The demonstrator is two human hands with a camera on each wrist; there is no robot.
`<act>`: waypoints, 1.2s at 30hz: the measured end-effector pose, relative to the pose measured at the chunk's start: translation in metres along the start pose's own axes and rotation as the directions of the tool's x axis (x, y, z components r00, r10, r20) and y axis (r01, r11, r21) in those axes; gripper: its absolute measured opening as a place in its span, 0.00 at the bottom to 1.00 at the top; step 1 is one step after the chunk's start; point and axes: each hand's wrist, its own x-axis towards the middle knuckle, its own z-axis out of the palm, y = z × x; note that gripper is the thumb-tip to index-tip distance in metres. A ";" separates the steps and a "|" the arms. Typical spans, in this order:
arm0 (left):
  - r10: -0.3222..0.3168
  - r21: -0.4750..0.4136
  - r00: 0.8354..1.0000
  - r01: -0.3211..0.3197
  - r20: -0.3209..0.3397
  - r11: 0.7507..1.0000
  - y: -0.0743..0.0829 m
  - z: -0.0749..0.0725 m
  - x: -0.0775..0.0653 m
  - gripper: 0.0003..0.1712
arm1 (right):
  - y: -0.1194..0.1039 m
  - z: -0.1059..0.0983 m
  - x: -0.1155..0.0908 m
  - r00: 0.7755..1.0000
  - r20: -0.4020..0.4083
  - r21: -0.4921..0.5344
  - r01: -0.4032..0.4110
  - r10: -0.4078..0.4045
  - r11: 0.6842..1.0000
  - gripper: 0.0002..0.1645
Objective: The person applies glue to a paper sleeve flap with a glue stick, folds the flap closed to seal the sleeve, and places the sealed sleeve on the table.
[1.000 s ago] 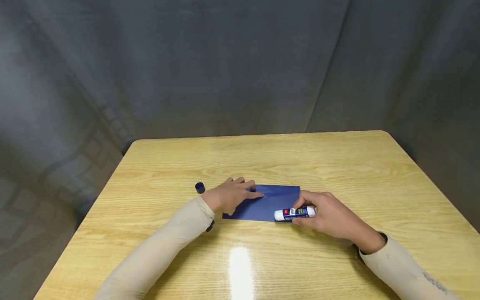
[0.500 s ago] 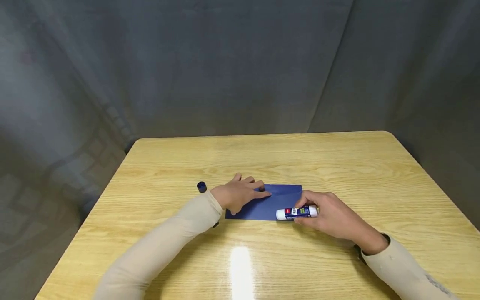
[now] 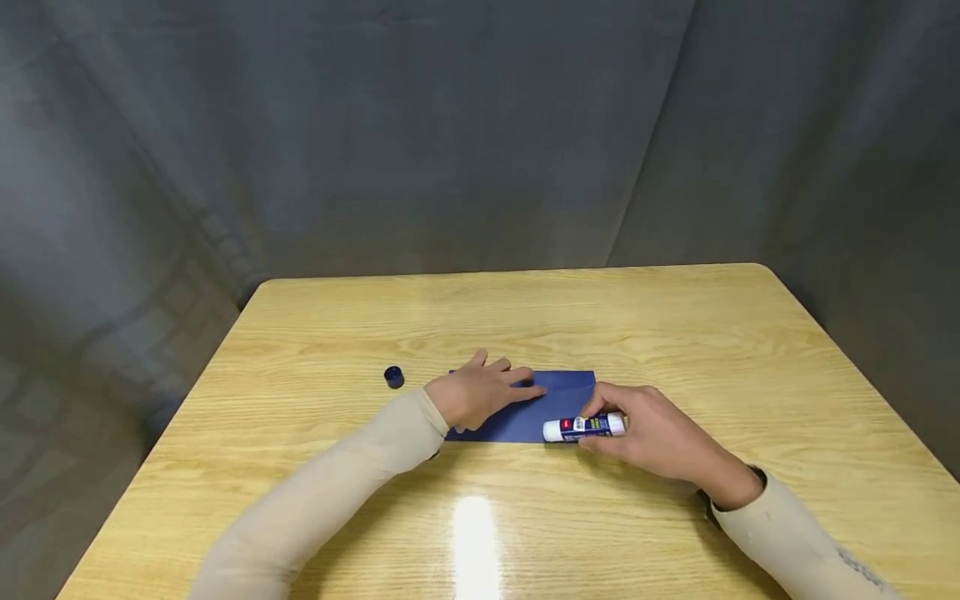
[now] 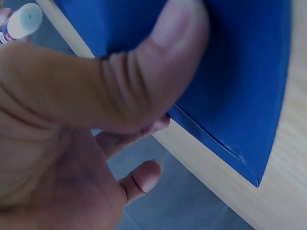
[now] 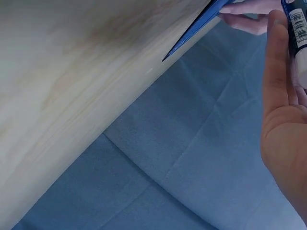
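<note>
A sheet of dark blue paper (image 3: pixel 517 422) lies on the table, its long side running left to right. Spread over its left part, my left hand (image 3: pixel 483 393) rests with extended fingers on the sheet. In the left wrist view the thumb (image 4: pixel 180 33) crosses the paper (image 4: pixel 240 96), and a folded strip shows along one edge. My right hand (image 3: pixel 648 429) pinches a glue stick (image 3: pixel 585 427) between thumb and fingers, holding it level above the paper's near right corner. The stick has a white tip end, a blue label and a white base; only part of it shows in the right wrist view.
A small dark blue cap (image 3: pixel 393 377) stands on the table left of the paper. The pale wooden table (image 3: pixel 315 333) extends around both hands. Behind it hangs a grey curtain (image 3: pixel 465 150).
My left hand has slid a little to the right across the paper. My right hand and the glue stick have kept almost the same place over it; the view has shifted slightly.
</note>
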 end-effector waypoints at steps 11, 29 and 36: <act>-0.076 0.165 0.996 0.067 0.049 0.984 0.017 -0.008 0.014 0.56 | 0.000 0.004 0.003 1.000 0.000 0.018 0.025 -0.025 1.000 0.15; 0.077 0.045 0.997 -0.079 0.028 0.996 0.004 -0.026 0.035 0.55 | 0.002 0.000 0.000 1.000 -0.016 0.014 0.013 -0.013 1.000 0.15; 0.167 -0.176 0.984 -0.175 -0.060 0.969 0.001 -0.024 0.051 0.45 | 0.003 -0.002 -0.004 1.000 0.001 0.010 0.003 -0.003 1.000 0.14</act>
